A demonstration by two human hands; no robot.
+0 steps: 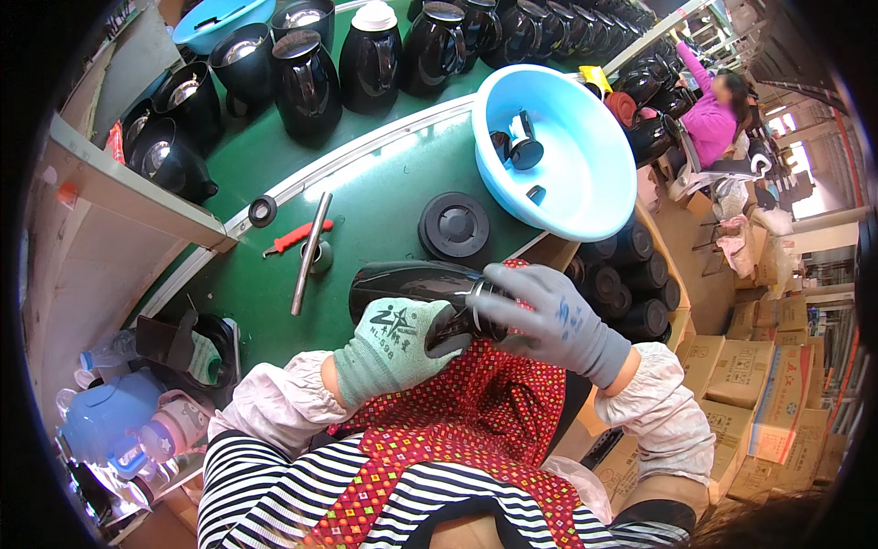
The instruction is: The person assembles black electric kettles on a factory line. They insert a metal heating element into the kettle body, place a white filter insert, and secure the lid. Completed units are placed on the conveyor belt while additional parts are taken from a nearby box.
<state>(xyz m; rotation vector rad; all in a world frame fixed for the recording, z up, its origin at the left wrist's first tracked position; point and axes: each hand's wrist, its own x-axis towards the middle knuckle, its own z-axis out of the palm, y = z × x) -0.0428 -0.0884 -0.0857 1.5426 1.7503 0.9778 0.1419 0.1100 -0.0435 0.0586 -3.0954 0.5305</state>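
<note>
A glossy black jug (411,280) lies on its side at the near edge of the green worktop, its top end towards the right. My left hand (401,343), in a pale green glove, grips it by the handle. At its top end is my right hand (549,312), in a grey glove; its fingers are blurred and curl round the black lid end. Just beyond the jug is a round black plastic base (454,225). Left of that, a metal tube (312,254) lies across a red-handled hook tool (302,235) and a small grey cup (321,257). A black ring (263,211) rests further left.
A light blue basin (583,158) with black parts stands at the back right. Black jugs (305,89) line the raised track. Bottles (113,412) crowd the left side. Black cylinders (645,319) fill a box at right, near stacked cartons (741,370). A co-worker (713,127) sits further off.
</note>
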